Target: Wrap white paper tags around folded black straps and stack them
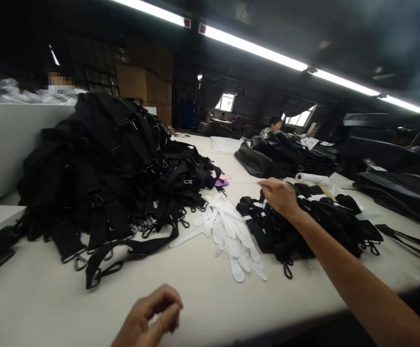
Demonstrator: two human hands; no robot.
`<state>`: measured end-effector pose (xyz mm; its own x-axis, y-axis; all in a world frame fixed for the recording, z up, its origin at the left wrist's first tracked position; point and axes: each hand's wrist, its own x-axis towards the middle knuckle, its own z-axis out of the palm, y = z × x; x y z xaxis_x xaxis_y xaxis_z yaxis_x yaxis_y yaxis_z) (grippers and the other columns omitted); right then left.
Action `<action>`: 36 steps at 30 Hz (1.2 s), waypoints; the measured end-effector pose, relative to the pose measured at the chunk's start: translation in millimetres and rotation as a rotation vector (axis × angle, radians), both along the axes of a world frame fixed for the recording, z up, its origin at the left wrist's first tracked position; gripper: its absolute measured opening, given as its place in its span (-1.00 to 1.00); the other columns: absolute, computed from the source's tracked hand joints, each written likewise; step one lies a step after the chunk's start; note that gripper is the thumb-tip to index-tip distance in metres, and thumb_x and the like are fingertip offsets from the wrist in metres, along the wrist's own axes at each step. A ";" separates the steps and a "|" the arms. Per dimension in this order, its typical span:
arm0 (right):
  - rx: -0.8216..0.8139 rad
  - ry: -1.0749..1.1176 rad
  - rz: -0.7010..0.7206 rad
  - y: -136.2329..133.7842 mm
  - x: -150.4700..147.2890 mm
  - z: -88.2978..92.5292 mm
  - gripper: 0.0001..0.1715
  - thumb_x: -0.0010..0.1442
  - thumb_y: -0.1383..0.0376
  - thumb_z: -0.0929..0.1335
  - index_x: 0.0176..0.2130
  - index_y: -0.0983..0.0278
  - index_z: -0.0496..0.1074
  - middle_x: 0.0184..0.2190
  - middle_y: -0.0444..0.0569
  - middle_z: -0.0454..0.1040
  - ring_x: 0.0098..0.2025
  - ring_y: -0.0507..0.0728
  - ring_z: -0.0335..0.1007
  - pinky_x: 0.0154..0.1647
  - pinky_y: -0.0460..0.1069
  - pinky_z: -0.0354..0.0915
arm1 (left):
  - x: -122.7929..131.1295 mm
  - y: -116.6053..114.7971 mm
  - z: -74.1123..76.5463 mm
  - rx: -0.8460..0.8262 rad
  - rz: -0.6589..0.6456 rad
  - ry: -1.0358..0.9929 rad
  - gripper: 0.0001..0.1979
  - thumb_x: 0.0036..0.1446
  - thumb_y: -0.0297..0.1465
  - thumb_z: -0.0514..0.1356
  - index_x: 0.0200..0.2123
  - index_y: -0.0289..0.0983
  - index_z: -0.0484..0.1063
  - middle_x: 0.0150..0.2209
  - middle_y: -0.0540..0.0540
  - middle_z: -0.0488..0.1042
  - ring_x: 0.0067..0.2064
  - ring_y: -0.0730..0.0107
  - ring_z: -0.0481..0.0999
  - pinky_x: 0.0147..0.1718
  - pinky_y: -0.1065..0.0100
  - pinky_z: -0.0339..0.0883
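My right hand reaches out over a pile of bundled black straps with white bands and metal hooks. Its fingertips are pinched together on a thin pale thread, which runs left toward a small purple piece. Low in the view, my left hand hovers over the near part of the table, slightly blurred. Its fingers are curled toward the thumb, with nothing visible between them. Between the piles lies a heap of white rounded strips, one with a wavy edge.
A tall heap of black straps with hooks fills the left of the white table, against a white panel. Black bags and a white roll lie at the right back. Co-workers sit farther off.
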<state>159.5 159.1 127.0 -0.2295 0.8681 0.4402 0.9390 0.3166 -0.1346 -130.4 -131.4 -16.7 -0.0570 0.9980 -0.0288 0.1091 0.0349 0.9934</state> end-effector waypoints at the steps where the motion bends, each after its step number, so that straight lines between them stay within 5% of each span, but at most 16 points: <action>1: -0.045 -0.018 0.092 -2.9 -31.1 -10.7 -0.60 0.34 0.21 0.22 0.07 0.10 0.49 0.05 -0.09 0.53 0.04 0.14 0.44 0.13 0.00 0.26 | -16.6 12.4 2.6 0.032 -0.018 0.055 -0.64 0.16 -0.01 0.17 -0.37 -0.20 0.44 -0.48 0.02 0.41 -0.39 0.38 0.38 -0.33 0.36 0.26; 5: -0.258 -0.103 0.257 7.4 -140.4 -62.8 -0.62 0.19 0.13 0.40 0.01 0.13 0.53 -0.06 -0.09 0.59 -0.04 0.13 0.49 -0.07 -0.04 0.37 | -62.6 43.8 -6.0 -0.019 0.305 0.144 -0.58 0.12 0.06 0.15 -0.35 -0.20 0.38 -0.43 0.01 0.41 -0.35 0.33 0.37 -0.33 0.35 0.24; 9: -0.381 -0.162 0.209 37.4 -204.9 -90.2 -0.56 0.20 0.08 0.43 -0.04 0.31 0.49 -0.02 0.08 0.52 0.04 0.22 0.43 0.03 0.17 0.38 | -64.2 40.8 -22.5 -0.026 0.311 0.179 -0.56 0.17 0.05 0.08 -0.43 -0.21 0.34 -0.48 0.01 0.39 -0.40 0.34 0.35 -0.37 0.34 0.22; 12: -0.439 -0.169 0.167 53.7 -224.7 -84.3 -0.66 0.25 0.12 0.40 -0.14 0.34 0.48 -0.10 0.03 0.52 -0.05 0.17 0.46 0.01 0.18 0.40 | -58.3 35.6 -24.3 -0.022 0.290 0.198 -0.57 0.19 0.03 0.06 -0.44 -0.21 0.32 -0.50 0.01 0.38 -0.44 0.35 0.34 -0.40 0.35 0.21; 17: -0.469 -0.071 0.225 49.9 -236.0 -42.5 -0.72 0.27 0.15 0.38 -0.26 0.35 0.46 -0.31 -0.06 0.52 -0.26 0.08 0.47 -0.18 0.05 0.43 | -59.0 35.7 -18.8 -0.010 0.282 0.228 -0.58 0.22 0.00 0.04 -0.46 -0.22 0.31 -0.51 0.02 0.39 -0.45 0.38 0.32 -0.41 0.35 0.17; 22: -0.603 0.143 0.350 3.5 -244.8 -3.3 -0.72 0.13 0.29 0.40 -0.54 0.30 0.32 -0.69 -0.23 0.30 -0.63 -0.04 0.20 -0.58 -0.12 0.18 | -60.1 36.5 -19.8 0.020 0.299 0.158 -0.59 0.21 -0.01 0.06 -0.45 -0.23 0.33 -0.52 0.01 0.40 -0.47 0.38 0.34 -0.44 0.35 0.17; 26: -0.641 0.329 0.366 -49.0 -238.5 2.1 -0.74 0.03 0.35 0.37 -0.60 0.27 0.24 -0.76 -0.23 0.23 -0.68 -0.05 0.14 -0.65 -0.12 0.05 | -59.6 37.8 -19.1 0.045 0.310 0.127 -0.59 0.20 -0.03 0.08 -0.45 -0.25 0.36 -0.54 0.00 0.40 -0.47 0.37 0.37 -0.45 0.35 0.19; 36: -0.740 0.884 0.395 -166.7 -216.2 -81.9 -0.78 0.08 0.17 0.26 -0.50 0.22 0.17 -0.75 -0.29 0.11 -0.68 -0.05 0.03 -0.66 -0.13 0.00 | -59.9 44.5 -25.7 0.110 0.377 0.048 -0.57 0.15 0.01 0.13 -0.46 -0.24 0.33 -0.54 0.03 0.39 -0.54 0.41 0.37 -0.51 0.36 0.20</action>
<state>-56.7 -7.6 45.2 -0.4063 0.9137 0.0073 0.2886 0.1359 -0.9478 -190.3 -86.9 -42.3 -0.4188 0.9037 0.0891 0.1551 -0.0255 0.9876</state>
